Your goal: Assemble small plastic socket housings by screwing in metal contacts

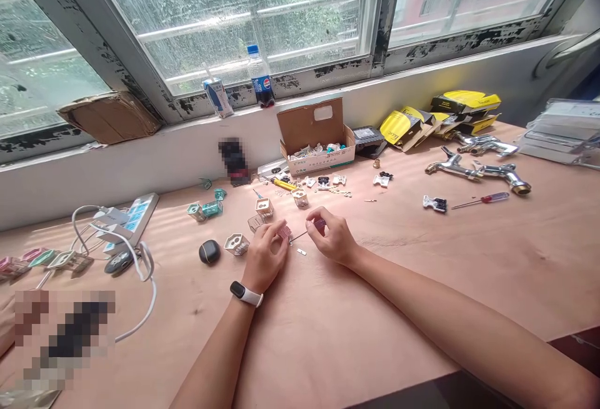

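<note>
My left hand (266, 252), with a white-banded tracker on its wrist, is closed on a small pink sharpener part (284, 232) held low over the table. My right hand (334, 237) grips a screwdriver (300, 236) by its purple handle. Its shaft slants down to the left, with the tip close to the left fingertips; whether it touches the part I cannot tell. A small white piece (301, 252) lies just below the tip. Beside my left hand stand a cream hexagonal pencil sharpener (237, 244) and a clear shell (255, 223). Two more cream sharpeners (264, 207) sit behind.
Behind lie a yellow cutter (284, 184) and an open carton (321, 161) of small parts. Metal taps (482, 171) and another screwdriver (482, 200) are at right. Left are a black case (209, 251), teal sharpeners (212, 208), a power strip (135, 218) and another person's hand (28, 315).
</note>
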`<state>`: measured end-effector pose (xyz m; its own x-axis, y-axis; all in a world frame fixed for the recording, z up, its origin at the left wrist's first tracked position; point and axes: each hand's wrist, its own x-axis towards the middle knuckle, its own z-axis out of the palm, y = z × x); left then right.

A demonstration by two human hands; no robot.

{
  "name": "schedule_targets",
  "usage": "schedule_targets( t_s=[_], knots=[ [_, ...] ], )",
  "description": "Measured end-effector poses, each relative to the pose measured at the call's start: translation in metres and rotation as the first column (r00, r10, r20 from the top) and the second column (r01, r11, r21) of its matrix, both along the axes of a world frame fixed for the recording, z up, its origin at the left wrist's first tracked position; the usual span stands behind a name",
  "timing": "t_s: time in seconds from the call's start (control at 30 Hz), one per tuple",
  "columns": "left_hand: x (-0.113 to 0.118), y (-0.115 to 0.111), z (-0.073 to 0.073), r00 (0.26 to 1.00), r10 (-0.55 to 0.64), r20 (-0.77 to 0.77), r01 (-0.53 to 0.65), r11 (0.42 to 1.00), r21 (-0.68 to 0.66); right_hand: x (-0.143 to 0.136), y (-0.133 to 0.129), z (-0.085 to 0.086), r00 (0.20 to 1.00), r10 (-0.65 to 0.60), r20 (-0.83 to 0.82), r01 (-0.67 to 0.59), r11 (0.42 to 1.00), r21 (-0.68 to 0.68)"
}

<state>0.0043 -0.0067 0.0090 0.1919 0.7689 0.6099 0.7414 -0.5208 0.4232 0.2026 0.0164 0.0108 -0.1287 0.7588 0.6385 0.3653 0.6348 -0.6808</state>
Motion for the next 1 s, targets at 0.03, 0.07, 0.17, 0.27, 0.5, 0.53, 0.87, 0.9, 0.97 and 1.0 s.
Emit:
schedule_targets(
  t_s=[0.03, 0.07, 0.17, 0.27, 0.5, 0.53, 0.87, 0.9, 0.97, 1.0],
  knots=[
    [0.0003, 0.0, -0.0008, 1.0, -0.009, -0.001, 0.009, 1.0, -0.012, -0.0002, -0.0004, 0.0002, 1.0, 0.002, -0.002, -0.002, 1.0, 0.002],
    [0.0005, 0.0, -0.0015, 1.0, -0.014, 0.0, 0.014, 1.0, -0.023, -0.0005, -0.0006, 0.0004, 1.0, 0.003, -0.005, -0.003, 1.0, 0.004],
    [0.0008, 0.0, -0.0027, 1.0, -0.021, 0.005, 0.022, 0.998, -0.052, -0.0011, -0.0007, 0.0007, 1.0, 0.006, -0.01, -0.006, 1.0, 0.013],
    [0.0009, 0.0, -0.0028, 0.999, -0.034, 0.0, 0.034, 0.996, -0.078, -0.0012, 0.0, 0.0009, 1.0, -0.004, -0.017, 0.005, 1.0, 0.016],
    [0.0014, -0.0001, -0.0025, 1.0, -0.024, -0.003, 0.023, 0.995, -0.101, 0.0007, 0.0009, 0.0015, 0.996, -0.047, -0.081, 0.044, 0.998, -0.043],
    [0.0013, 0.0, -0.0027, 1.0, -0.02, -0.005, 0.019, 0.994, -0.103, 0.0009, 0.0008, 0.0013, 0.995, -0.052, -0.083, 0.048, 0.998, -0.05],
    [-0.0011, 0.0001, -0.0007, 1.0, -0.001, 0.016, 0.002, 0.997, -0.079, 0.0005, 0.003, 0.0034, 0.991, -0.076, -0.113, 0.063, 0.991, -0.116],
    [-0.0008, -0.0008, 0.0008, 1.0, -0.014, 0.01, 0.014, 0.997, -0.072, 0.0007, 0.0031, 0.0038, 0.989, -0.081, -0.122, 0.065, 0.989, -0.131],
    [0.0001, -0.0029, 0.0033, 0.999, -0.04, -0.002, 0.04, 0.998, -0.057, 0.0011, 0.0032, 0.0044, 0.986, -0.086, -0.141, 0.063, 0.985, -0.159],
    [0.0005, -0.0038, 0.0041, 0.999, -0.048, -0.008, 0.048, 0.997, -0.053, 0.0013, 0.0031, 0.0046, 0.985, -0.088, -0.15, 0.062, 0.984, -0.169]
  ],
)
